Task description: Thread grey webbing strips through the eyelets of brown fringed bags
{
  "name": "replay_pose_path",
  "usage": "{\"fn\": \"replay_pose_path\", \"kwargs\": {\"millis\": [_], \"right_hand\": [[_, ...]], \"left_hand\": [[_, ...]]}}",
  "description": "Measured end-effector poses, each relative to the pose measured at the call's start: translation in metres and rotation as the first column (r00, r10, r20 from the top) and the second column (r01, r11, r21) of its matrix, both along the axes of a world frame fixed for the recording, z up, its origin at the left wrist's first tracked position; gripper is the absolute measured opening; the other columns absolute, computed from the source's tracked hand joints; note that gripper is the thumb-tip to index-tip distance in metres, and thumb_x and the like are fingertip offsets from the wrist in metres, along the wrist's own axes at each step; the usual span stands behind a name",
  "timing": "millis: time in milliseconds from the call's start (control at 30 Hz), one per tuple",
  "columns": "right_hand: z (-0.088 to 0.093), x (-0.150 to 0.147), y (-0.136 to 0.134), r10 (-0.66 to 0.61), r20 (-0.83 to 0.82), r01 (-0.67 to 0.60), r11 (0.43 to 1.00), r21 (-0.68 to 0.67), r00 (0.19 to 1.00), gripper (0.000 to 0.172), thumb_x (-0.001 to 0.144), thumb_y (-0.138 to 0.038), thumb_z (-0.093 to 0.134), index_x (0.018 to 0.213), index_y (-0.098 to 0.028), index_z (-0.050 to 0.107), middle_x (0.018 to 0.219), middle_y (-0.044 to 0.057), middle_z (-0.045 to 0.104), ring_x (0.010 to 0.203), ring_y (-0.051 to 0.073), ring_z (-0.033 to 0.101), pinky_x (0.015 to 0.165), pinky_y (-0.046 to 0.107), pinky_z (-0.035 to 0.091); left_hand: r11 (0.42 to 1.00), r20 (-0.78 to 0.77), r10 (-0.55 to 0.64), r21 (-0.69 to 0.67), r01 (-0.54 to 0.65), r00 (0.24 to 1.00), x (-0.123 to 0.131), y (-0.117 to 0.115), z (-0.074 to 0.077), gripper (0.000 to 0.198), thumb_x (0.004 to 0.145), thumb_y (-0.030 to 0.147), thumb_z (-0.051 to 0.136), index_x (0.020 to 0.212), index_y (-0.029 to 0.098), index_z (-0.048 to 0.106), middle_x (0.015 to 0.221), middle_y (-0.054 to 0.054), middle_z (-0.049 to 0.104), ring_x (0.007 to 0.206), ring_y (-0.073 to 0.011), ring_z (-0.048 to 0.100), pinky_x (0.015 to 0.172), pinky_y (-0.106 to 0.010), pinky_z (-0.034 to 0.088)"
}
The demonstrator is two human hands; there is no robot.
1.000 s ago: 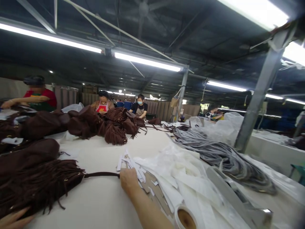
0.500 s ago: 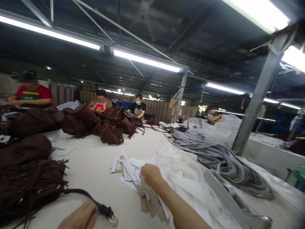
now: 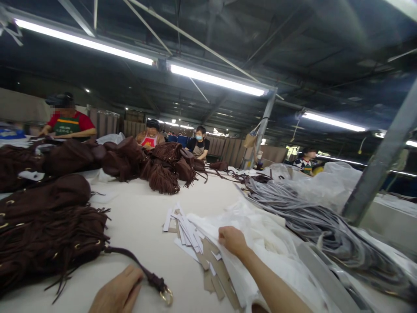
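Note:
My right hand (image 3: 231,240) is closed on the edge of a thin white plastic sheet (image 3: 260,252) that lies crumpled on the table. Left of it, white and grey-brown card strips (image 3: 185,230) are spread in a loose pile, some under the sheet's edge. Low in the view, my left hand (image 3: 119,289) rests on the tabletop, fingers bent together and nothing visible in them. Right beside it runs a dark brown strap (image 3: 143,267) with a gold buckle, coming from a fringed brown bag (image 3: 58,243); whether the hand touches it I cannot tell.
More brown bags (image 3: 124,158) are heaped at the back left of the white table (image 3: 130,213). A bundle of grey cords (image 3: 302,213) stretches along the right, by clear plastic (image 3: 339,184) and a metal post (image 3: 374,174). Several people work farther back.
The view has turned a little left, so things sit farther right. My right hand has drawn the plastic sheet rightward, showing more of the card strips. My left hand stays beside the strap.

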State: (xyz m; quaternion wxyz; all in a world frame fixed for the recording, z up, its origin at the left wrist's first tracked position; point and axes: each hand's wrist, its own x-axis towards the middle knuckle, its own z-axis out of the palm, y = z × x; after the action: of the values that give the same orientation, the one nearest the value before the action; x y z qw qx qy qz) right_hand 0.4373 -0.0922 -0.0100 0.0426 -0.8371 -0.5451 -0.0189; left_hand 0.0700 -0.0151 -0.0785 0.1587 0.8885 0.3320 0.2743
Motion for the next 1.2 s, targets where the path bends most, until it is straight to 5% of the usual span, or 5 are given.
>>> {"fn": "replay_pose_path", "kwargs": {"millis": [433,633,800,1067,1200], "right_hand": [[0.024,0.05,0.0,-0.072,-0.56,0.215,0.957,0.193,0.825,0.024,0.091,-0.033,0.057,0.077,-0.014,0.06,0.069,-0.003,0.061,0.061,0.011,0.059,0.058,0.026,0.05],[0.037,0.061,-0.002,-0.036,-0.711,0.398,0.848,0.35,0.702,0.019,0.089,-0.031,0.046,0.079,-0.017,0.053,0.074,0.001,0.063,0.062,0.012,0.064,0.052,0.022,0.05],[0.059,0.071,-0.006,0.013,-0.662,0.421,0.762,0.492,0.75,0.029,0.087,-0.041,0.033,0.085,-0.019,0.051,0.075,0.001,0.06,0.066,0.012,0.064,0.052,0.019,0.047],[0.064,0.055,-0.039,0.0,-0.359,0.088,0.97,0.228,0.933,0.007,0.069,-0.013,0.058,0.063,-0.016,0.062,0.059,0.002,0.064,0.059,0.017,0.061,0.058,0.026,0.048],[0.051,0.026,-0.034,0.047,-0.099,-0.031,0.988,0.152,0.994,0.031,0.073,0.0,0.048,0.087,-0.016,0.07,0.1,0.011,0.071,0.096,0.023,0.064,0.085,0.032,0.044]], "left_hand": [[0.993,-0.029,0.01,-0.115,-0.013,1.0,-0.001,0.0,0.008,0.023,0.087,0.027,0.037,0.084,0.026,0.059,0.085,0.001,0.066,0.08,-0.0176,0.063,0.073,-0.026,0.046],[0.991,-0.008,0.004,-0.135,-0.005,1.0,-0.001,0.002,0.008,0.023,0.086,0.029,0.038,0.084,0.026,0.061,0.085,0.0,0.067,0.079,-0.0177,0.063,0.072,-0.025,0.047],[0.994,0.032,0.008,-0.109,-0.005,0.999,-0.001,0.003,0.007,0.021,0.086,0.03,0.04,0.084,0.027,0.061,0.085,0.002,0.068,0.079,-0.0172,0.064,0.072,-0.024,0.048],[0.994,-0.004,0.026,-0.102,-0.026,1.0,-0.001,0.003,0.007,0.022,0.085,0.029,0.04,0.085,0.026,0.062,0.085,0.001,0.068,0.079,-0.0178,0.064,0.073,-0.025,0.048],[0.994,-0.023,0.022,-0.106,-0.024,0.999,0.0,0.002,0.007,0.022,0.086,0.028,0.04,0.087,0.027,0.061,0.087,0.001,0.068,0.081,-0.0182,0.064,0.074,-0.026,0.048]]}}
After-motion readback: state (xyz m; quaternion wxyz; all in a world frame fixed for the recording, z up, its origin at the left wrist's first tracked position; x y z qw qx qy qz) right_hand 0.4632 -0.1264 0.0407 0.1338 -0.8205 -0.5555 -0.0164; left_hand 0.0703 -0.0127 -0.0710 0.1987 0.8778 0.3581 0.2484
